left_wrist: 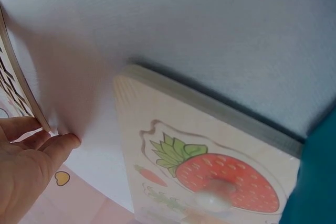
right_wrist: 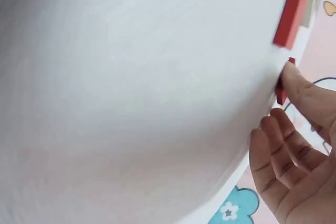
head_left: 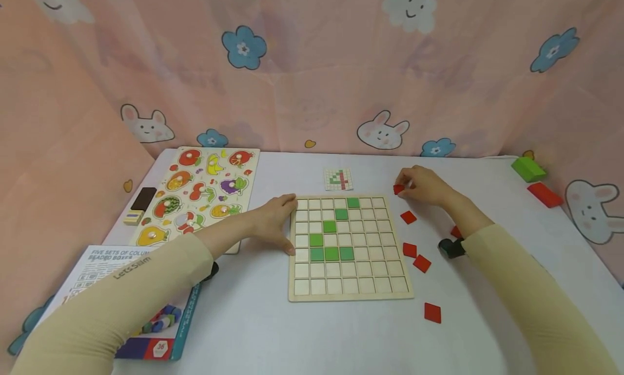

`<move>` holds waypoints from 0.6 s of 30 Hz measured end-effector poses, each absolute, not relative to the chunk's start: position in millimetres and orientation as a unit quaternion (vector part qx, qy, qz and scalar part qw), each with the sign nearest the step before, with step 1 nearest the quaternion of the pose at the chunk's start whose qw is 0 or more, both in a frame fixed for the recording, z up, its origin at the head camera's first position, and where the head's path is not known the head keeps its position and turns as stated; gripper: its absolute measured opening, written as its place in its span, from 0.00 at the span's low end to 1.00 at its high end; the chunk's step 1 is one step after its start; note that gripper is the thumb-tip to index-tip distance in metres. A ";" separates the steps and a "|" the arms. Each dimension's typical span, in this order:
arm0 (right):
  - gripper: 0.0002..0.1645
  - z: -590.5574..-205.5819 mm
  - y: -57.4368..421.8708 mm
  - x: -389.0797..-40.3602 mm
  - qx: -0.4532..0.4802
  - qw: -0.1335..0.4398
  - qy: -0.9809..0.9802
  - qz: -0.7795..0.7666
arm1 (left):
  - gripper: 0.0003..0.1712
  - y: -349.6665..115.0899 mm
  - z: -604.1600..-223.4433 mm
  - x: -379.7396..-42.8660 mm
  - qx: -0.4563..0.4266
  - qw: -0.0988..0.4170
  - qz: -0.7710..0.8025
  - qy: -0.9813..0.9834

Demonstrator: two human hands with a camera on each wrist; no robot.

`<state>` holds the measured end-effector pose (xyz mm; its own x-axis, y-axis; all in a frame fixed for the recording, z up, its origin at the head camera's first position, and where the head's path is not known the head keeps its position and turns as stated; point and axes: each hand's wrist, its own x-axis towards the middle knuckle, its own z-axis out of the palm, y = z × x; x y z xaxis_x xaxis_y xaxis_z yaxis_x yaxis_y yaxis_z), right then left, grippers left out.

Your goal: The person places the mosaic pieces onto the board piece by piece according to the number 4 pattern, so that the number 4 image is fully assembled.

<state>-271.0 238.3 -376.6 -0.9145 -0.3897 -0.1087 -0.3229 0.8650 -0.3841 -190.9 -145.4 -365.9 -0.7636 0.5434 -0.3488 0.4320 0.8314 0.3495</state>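
A wooden grid board (head_left: 351, 297) lies flat in the middle, with several green square tiles (head_left: 330, 226) in its cells, some of them along a diagonal. My left hand (head_left: 273, 223) is at the board's left edge, fingers extended and fingertips at the rim; the left wrist view shows that hand (left_wrist: 31, 161) there too. Beyond the board's upper right corner, my right hand (head_left: 424, 185) pinches a red square tile (head_left: 398, 189) between thumb and fingers. More loose red tiles (head_left: 408, 217) lie scattered to the board's right. Behind the board is a small pattern card (head_left: 338, 179) printed in green and red.
A fruit puzzle board (head_left: 246, 201) with knobs lies at the left, a book (head_left: 104, 277) in front of it. Next to the puzzle is a dark block with a pale yellow end (head_left: 143, 199). Green (head_left: 528, 169) and red (head_left: 545, 195) stacks sit at the far right.
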 end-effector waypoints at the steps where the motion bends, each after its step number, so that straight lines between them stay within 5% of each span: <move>1: 0.13 -375.3 237.1 -270.0 -0.176 0.090 0.962 -0.187 | 0.71 -145.3 -365.4 -190.7 0.261 0.223 0.125 0.931; 8: 0.10 -364.9 215.9 -260.9 -0.175 0.056 0.951 -0.249 | 0.71 -144.9 -361.8 -190.0 0.260 0.225 0.124 0.931; 18: 0.04 -359.9 158.7 -235.6 -0.242 0.117 0.915 -0.300 | 0.71 -144.7 -364.2 -191.2 0.261 0.225 0.127 0.930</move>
<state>-235.6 158.7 -359.9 -0.8558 -0.5127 -0.0695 -0.3723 0.7035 -0.6054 -191.2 -144.7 -364.2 -0.7627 0.5424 -0.3523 0.4286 0.8318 0.3528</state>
